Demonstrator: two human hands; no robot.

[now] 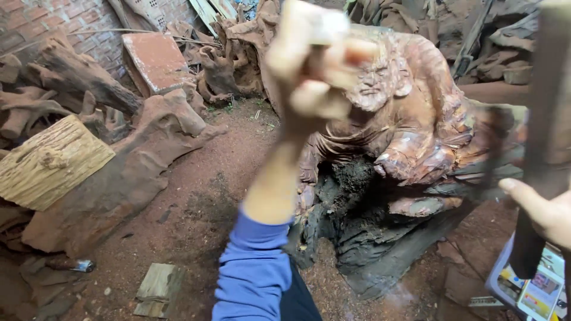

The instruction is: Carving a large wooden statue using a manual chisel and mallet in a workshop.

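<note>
My left hand (309, 65), in a blue sleeve (253, 270), is raised as a fist in front of a large reddish-brown wood carving (422, 125). It grips a slim tool whose pale metal end (328, 25) sticks out above the fingers. The rest of that tool is hidden in the fist. The carving stands on a dark, rough stump base (369, 238). At the right edge my right hand (544, 214) grips a long dark, motion-blurred handle (544, 119) that runs up past the top of the view.
Gnarled roots and logs (77, 77) pile up at the left, with a pale cut log (50, 160) and a reddish slab (154, 59) against a brick wall (53, 21). On the red dirt floor lie a small board (157, 288) and a colourful box (532, 291).
</note>
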